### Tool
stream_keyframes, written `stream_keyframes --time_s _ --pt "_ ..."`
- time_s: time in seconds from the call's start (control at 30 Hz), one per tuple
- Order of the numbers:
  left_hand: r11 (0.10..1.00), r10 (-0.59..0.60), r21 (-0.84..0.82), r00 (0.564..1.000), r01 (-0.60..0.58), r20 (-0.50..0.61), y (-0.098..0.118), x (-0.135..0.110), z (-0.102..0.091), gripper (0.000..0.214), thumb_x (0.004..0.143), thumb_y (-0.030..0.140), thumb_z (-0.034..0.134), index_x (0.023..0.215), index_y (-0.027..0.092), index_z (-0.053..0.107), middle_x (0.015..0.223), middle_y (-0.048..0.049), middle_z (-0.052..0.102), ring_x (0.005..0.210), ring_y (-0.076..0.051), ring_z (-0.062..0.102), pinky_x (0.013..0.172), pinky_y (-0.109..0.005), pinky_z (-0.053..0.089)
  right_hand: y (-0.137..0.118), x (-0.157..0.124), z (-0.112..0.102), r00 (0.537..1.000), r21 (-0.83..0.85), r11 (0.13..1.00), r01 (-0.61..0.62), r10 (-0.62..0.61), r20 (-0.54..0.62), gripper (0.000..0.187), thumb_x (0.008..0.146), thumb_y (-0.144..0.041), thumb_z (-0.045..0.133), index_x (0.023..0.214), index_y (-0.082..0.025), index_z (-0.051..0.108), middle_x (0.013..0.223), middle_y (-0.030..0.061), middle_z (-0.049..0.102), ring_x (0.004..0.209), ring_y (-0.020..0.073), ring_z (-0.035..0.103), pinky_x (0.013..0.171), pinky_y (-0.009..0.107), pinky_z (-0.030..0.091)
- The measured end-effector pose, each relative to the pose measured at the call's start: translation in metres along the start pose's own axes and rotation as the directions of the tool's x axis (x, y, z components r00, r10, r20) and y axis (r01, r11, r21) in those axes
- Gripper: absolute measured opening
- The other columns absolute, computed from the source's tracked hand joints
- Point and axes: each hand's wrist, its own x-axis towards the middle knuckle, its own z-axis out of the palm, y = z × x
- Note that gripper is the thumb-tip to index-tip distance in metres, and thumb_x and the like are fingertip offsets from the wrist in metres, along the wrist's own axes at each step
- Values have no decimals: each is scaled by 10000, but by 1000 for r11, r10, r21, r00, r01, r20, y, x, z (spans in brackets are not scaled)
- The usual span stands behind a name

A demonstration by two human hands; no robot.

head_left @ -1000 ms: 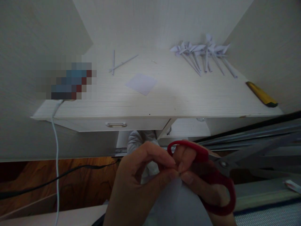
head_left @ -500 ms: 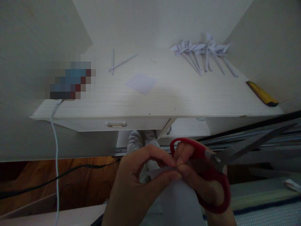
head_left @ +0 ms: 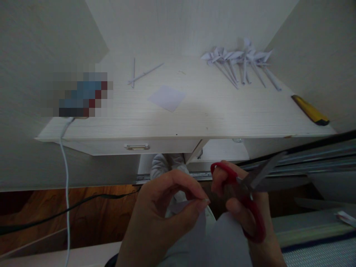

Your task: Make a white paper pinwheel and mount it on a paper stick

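My left hand (head_left: 164,207) hovers low in front of me, thumb and forefinger pinched on the edge of a pale sheet of paper (head_left: 222,237) that hangs down toward my lap. My right hand (head_left: 244,207) grips red-handled scissors (head_left: 250,200), fingers through the loops, the metal blades pointing up and to the right. A small gap separates the two hands. Both are below the front edge of the white desk (head_left: 194,122).
On the desk lie a square paper piece (head_left: 167,98), two thin paper sticks (head_left: 141,74), several folded paper flowers on stems (head_left: 241,65) and a yellow utility knife (head_left: 310,110). A drawer handle (head_left: 137,147) sits under the edge. A white cable (head_left: 66,174) hangs at the left.
My right hand has pulled away from the left, opening a gap. The scissors have swung so the blades point more steeply upward and look shorter.
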Motion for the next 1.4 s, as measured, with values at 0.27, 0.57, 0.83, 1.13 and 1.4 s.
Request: stream_keyframes --time_s 0.27,0.57,0.83,1.13,1.4 --pt "999 24 -37 1000 -24 -1 -2 4 -2 235 754 6 678 714 235 715 716 47 684 696 -91 613 660 -149 483 8 -2 -6 989 -365 923 122 -82 124 332 856 -491 606 1041 -217 589 846 58 585 760 234 568 621 318 437" --pt "997 73 4 997 -73 -12 0 8 -2 140 731 74 739 693 203 701 737 10 667 715 -130 613 652 -205 493 0 7 4 980 -536 824 183 -107 170 190 642 -149 610 764 -225 485 767 32 585 688 201 566 593 290 451" --pt "997 72 44 996 -70 -49 1 7 0 161 724 95 738 635 214 675 702 22 640 685 -126 587 630 -210 477 2 6 5 977 -606 766 212 -163 136 241 562 -104 518 761 -231 470 744 39 575 664 209 561 574 300 458" --pt "995 58 85 993 -49 -107 0 7 1 181 703 81 738 609 218 664 690 17 632 726 -153 603 692 -247 487 2 9 6 976 -619 755 216 -176 127 229 568 -96 488 762 -216 498 747 45 580 674 215 564 580 302 462" --pt "994 86 81 992 -79 -94 -1 9 2 195 693 56 726 597 212 659 676 27 633 716 -138 605 685 -226 491 3 9 6 978 -585 784 209 -170 122 160 601 -111 508 742 -186 525 751 64 587 674 208 560 574 293 457"
